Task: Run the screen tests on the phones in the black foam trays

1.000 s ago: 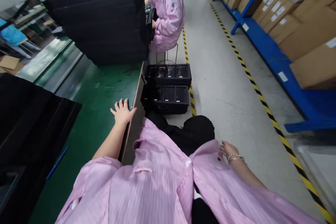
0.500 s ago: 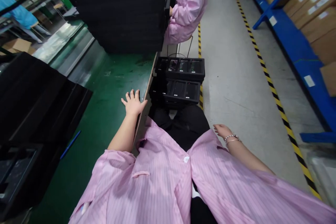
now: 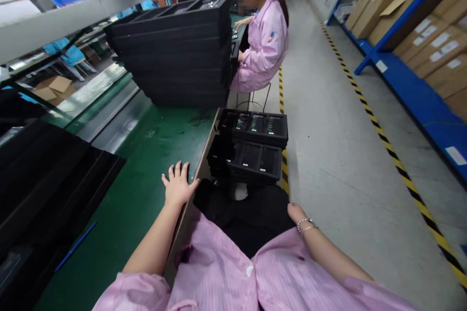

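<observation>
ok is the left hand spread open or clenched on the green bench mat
Spread open: the bare left hand lies back-up, its separated fingers splayed on the green bench mat.

A green-topped workbench runs ahead, with a tall stack of black trays standing on it. Nearer, more black trays lie along its far side, a blue pen just beside them. The long bench edge looks worn, though the view there is poor.
</observation>
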`<action>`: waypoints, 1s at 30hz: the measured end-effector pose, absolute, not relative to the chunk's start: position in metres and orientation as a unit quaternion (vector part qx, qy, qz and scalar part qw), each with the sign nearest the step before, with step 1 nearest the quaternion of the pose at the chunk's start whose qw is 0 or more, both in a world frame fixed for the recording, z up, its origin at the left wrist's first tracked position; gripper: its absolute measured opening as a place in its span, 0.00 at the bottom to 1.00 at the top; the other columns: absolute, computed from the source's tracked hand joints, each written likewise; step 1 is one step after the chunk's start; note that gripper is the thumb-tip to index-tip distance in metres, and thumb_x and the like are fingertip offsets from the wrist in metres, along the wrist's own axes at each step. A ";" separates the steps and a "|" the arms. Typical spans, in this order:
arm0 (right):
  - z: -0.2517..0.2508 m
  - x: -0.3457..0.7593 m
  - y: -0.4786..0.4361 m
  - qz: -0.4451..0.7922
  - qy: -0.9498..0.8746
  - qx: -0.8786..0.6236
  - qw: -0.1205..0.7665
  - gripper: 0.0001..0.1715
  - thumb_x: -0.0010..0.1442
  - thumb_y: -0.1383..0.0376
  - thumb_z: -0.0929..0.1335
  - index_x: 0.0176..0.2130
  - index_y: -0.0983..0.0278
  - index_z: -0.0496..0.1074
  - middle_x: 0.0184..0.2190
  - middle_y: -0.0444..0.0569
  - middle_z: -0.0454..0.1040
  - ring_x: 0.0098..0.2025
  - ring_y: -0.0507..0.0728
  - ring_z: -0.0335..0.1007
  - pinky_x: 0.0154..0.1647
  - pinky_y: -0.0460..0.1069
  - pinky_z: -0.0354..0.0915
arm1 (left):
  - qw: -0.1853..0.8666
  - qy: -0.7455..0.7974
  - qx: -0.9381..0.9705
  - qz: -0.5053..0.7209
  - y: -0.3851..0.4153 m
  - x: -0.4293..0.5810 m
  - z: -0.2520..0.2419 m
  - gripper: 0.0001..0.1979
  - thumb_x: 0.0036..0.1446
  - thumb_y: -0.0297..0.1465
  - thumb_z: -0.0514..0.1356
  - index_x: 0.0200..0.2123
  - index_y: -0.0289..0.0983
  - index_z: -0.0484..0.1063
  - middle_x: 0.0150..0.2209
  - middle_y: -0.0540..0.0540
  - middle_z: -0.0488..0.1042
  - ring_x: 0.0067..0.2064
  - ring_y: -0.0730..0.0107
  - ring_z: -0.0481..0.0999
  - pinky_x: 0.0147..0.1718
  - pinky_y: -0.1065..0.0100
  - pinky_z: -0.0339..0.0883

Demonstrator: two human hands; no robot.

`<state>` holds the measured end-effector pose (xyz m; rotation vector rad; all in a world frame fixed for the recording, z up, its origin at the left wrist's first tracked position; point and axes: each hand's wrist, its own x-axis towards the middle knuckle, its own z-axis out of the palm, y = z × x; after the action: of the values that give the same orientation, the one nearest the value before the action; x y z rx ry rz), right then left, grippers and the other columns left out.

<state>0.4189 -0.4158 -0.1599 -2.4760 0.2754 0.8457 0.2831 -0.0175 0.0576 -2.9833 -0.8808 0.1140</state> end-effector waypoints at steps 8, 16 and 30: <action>-0.153 0.453 -0.356 0.383 0.046 -0.915 0.115 0.26 0.72 0.52 0.69 0.61 0.65 0.69 0.58 0.56 0.71 0.56 0.62 0.72 0.57 0.62 0.73 | 0.024 -0.299 -0.953 0.040 -0.017 0.286 0.059 0.37 0.65 0.48 0.58 0.73 0.43 0.58 0.76 0.40 0.53 0.75 0.41 0.49 0.71 0.29 0.42; -0.134 0.429 -0.295 0.376 -0.167 -0.909 0.060 0.48 0.65 0.47 0.73 0.73 0.62 0.57 0.75 0.65 0.49 0.74 0.79 0.47 0.70 0.74 0.53 | 0.034 -0.304 -0.952 0.018 -0.011 0.284 0.058 0.34 0.65 0.46 0.58 0.72 0.44 0.62 0.75 0.41 0.57 0.75 0.41 0.51 0.70 0.31 0.44; -0.134 0.438 -0.266 0.357 -0.302 -0.880 0.087 0.36 0.63 0.53 0.66 0.68 0.57 0.69 0.77 0.53 0.47 0.78 0.76 0.34 0.71 0.77 0.41 | 0.024 -0.304 -0.952 0.018 -0.007 0.287 0.057 0.33 0.64 0.45 0.58 0.70 0.45 0.64 0.74 0.42 0.59 0.74 0.42 0.54 0.70 0.31 0.45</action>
<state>0.4383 -0.2656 -0.1338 -2.6210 -0.8999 1.0630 0.2866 -0.0073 0.0569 -2.9459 -0.9402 0.0558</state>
